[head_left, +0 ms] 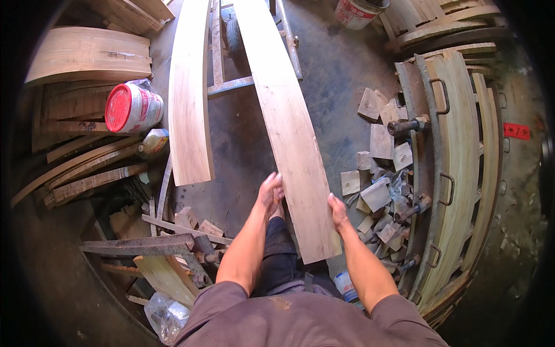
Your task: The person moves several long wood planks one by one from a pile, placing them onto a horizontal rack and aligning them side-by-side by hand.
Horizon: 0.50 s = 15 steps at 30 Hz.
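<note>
Going left to right from where I stand, everything placed by the held board (pixel 295 156): well off to its left, curved boards (pixel 92 55) in stacks; nearer, a white bucket (pixel 147 109) with red lid, tipped toward the left, small jug (pixel 155 141) just beside it. Next, a second pale board (pixel 189 115), to the left of the held board and apart from it, a gap between them. In that gap, part of a metal frame (pixel 231 85) with a wheel; the held board passes over it, can't tell if it rests there. Left hand (pixel 270 194) is up against the board's left edge, fingers near together; can't tell how firmly it closes. Held board itself: out in front of the person, near end close to the body, far end running out of view. Right hand (pixel 338 213) has the right edge, thumb on show, fingers hidden, looks like a narrow edge grip. To handle it well, I'd say: match both hands at the same spot along the length, fingers under for support, stay square so it doesn't twist, mind the far end against the second board, watch for splinters. Right of the held board: loose wood blocks (pixel 381 141) piled on the floor (pixel 341 110), then a curved steel form (pixel 426 144) with pale boards alongside.
</note>
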Motion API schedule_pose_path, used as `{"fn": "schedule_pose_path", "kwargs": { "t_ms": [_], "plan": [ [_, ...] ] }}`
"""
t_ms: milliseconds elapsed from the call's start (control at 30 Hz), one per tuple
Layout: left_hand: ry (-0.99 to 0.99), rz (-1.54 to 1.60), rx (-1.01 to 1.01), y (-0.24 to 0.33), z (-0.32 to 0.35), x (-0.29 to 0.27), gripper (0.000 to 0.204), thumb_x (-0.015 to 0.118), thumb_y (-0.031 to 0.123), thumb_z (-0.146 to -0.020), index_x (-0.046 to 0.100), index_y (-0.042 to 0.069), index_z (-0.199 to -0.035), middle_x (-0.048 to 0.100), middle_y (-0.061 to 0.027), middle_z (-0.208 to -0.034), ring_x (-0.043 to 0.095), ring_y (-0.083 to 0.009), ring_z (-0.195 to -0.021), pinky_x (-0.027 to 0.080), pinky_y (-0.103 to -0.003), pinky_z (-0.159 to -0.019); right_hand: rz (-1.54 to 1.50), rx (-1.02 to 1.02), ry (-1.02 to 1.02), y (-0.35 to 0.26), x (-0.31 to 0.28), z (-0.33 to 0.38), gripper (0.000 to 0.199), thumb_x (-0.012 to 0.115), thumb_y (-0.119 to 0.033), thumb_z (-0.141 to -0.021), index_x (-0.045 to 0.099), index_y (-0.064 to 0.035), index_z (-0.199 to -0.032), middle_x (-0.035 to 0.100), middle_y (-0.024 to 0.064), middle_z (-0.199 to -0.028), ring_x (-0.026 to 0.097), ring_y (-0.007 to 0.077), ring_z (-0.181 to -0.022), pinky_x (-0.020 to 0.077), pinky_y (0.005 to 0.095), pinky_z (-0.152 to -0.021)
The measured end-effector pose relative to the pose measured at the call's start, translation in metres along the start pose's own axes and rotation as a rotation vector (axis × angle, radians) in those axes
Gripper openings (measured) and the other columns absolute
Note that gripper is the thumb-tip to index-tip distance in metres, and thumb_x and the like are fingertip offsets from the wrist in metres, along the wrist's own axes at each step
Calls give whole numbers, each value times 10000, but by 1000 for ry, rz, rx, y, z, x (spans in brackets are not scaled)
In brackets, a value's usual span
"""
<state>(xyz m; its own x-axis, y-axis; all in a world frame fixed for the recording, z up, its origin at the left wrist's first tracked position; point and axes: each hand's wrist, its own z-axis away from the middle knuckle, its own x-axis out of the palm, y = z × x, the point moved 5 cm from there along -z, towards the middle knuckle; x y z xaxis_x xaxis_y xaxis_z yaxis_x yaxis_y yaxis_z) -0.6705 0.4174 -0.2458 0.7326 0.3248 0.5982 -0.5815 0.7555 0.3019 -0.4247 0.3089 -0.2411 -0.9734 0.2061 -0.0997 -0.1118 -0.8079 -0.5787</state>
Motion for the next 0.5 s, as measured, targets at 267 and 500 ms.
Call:
{"fn": "schedule_pose_path", "kwargs": {
  "t_ms": [267, 500],
  "plan": [
    [124, -382, 75, 3, 11, 31, 379, 741, 200, -900, 643, -1, -1206, 704, -59, -1048, 665, -148, -904, 530, -294, -758, 492, -142, 256, -45, -8, 52, 552, 455, -515, -994, 647, 1, -942, 651, 271, -890, 640, 404, -889, 473, 457, -767],
    [-158, -100, -262, -88, 82, 81, 730, 820, 188, -793, 468, 46, -1416, 663, -27, -1008, 631, -108, -805, 484, -244, -648, 640, -162, 240, -20, -118, 181, 446, 480, -428, -965, 587, 2, -911, 612, 275, -845, 617, 434, -817, 460, 472, -709]
  ]
}}
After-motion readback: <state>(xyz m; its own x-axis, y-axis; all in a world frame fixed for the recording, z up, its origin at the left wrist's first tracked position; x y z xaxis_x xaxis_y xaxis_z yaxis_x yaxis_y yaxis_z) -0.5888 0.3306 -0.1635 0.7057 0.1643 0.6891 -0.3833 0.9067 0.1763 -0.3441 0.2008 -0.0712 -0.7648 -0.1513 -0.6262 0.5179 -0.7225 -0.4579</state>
